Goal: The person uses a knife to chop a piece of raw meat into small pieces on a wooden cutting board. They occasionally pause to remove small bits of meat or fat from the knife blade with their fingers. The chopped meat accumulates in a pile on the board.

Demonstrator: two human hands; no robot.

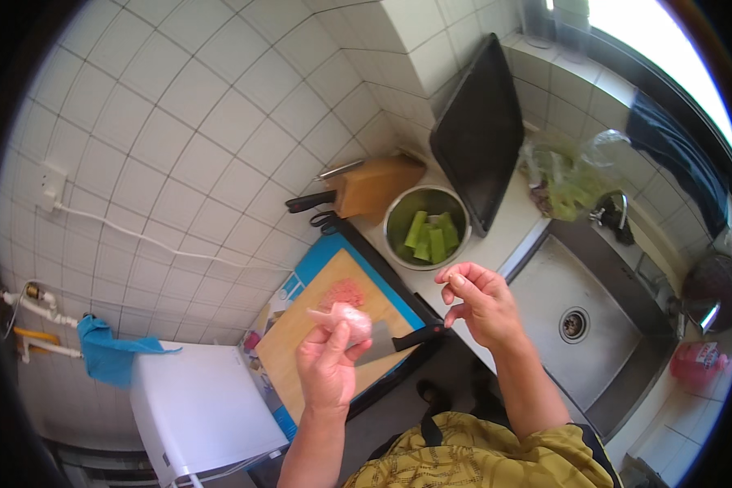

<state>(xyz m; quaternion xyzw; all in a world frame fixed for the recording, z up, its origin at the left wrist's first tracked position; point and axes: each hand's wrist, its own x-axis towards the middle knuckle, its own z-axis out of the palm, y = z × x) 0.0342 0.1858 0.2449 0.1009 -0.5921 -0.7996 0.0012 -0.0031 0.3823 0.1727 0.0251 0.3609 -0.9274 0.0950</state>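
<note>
My left hand (pixel 331 360) pinches a pinkish lump in clear plastic wrap (pixel 351 321), held above a wooden cutting board (pixel 308 360). Minced meat (pixel 343 293) lies on the board just beyond that hand. A cleaver with a black handle (pixel 418 337) rests on the board's right part, its blade partly hidden by my left hand. My right hand (pixel 482 302) is raised between the board and the sink, thumb and forefinger close together; whether something tiny is between them is unclear. Beyond it stands a round metal bowl (pixel 393 247) with several green vegetable pieces (pixel 424 239).
A knife block (pixel 372 183) with knives and scissors (pixel 323 222) stands behind the board. A black tray (pixel 479 128) leans by the wall. At the right are a metal sink (pixel 576 287), bagged greens (pixel 564 177) and a pink bottle (pixel 695 365); a white appliance (pixel 201 409) stands at the left.
</note>
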